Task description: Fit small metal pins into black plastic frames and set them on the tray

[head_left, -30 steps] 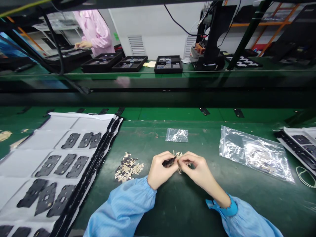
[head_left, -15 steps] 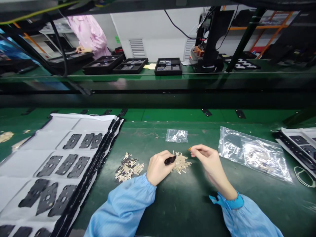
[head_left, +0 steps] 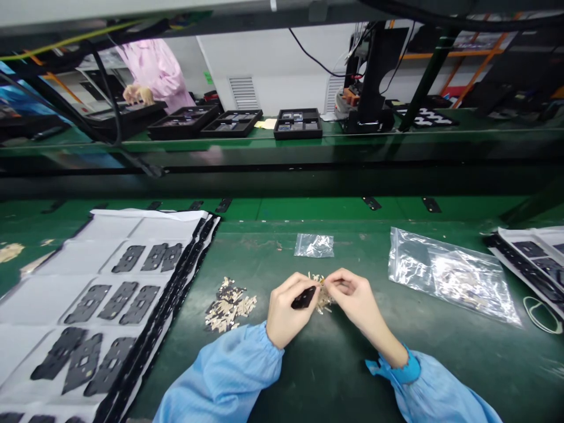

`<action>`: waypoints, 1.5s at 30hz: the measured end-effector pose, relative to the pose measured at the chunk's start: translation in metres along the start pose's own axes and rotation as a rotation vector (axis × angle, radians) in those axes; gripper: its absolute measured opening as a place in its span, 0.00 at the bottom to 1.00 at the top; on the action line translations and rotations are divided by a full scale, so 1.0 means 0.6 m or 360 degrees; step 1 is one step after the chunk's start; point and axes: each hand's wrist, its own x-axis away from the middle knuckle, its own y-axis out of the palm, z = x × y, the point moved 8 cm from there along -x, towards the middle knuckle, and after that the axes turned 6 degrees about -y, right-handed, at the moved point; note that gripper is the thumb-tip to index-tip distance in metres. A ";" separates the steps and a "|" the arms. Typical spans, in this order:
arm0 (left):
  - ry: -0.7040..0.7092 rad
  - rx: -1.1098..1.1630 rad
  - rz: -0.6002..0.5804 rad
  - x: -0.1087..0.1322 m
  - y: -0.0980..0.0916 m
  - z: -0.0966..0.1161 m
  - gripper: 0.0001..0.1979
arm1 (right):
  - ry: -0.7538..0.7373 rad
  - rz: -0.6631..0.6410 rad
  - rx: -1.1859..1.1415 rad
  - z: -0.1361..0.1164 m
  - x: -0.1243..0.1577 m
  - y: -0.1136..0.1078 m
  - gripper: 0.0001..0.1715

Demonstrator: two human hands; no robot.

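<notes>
My left hand is closed round a small black plastic plate, most of it hidden by the fingers. Close beside it, my right hand pinches a tiny yellowish strip at its fingertips, almost touching the left fingers. Below both hands lies a pile of small beige strips, partly covered by them. To the left of my left hand sits another heap of beige and black strips.
Left stands a stack of white-lined trays holding black plates. A small clear bag lies behind my hands. On the right are a larger clear bag, a rubber band and another tray. Across the bench a person in pink works.
My right hand has moved left with the yellowish strip, up to the fingers of my left hand. My left hand keeps hold of the black plate. The view has shifted slightly.
</notes>
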 end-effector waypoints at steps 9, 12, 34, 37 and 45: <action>0.0004 0.0037 -0.0032 0.008 0.012 -0.016 0.11 | 0.0121 -0.0053 -0.0175 0.006 0.003 0.006 0.08; -0.0060 0.0054 -0.0022 0.004 0.009 -0.021 0.11 | 0.0125 -0.0080 -0.0253 0.004 0.002 0.009 0.07; -0.1058 0.1130 -0.0283 0.005 0.038 -0.082 0.10 | 0.0245 -0.0060 -0.0511 -0.003 0.002 0.010 0.08; -0.1208 0.1380 -0.0177 0.008 0.034 -0.098 0.08 | 0.0252 0.0015 -0.0600 -0.013 0.005 0.006 0.08; -0.1111 0.1122 0.0118 -0.018 -0.009 -0.121 0.10 | 0.0491 -0.0173 -0.0930 -0.016 0.019 0.027 0.08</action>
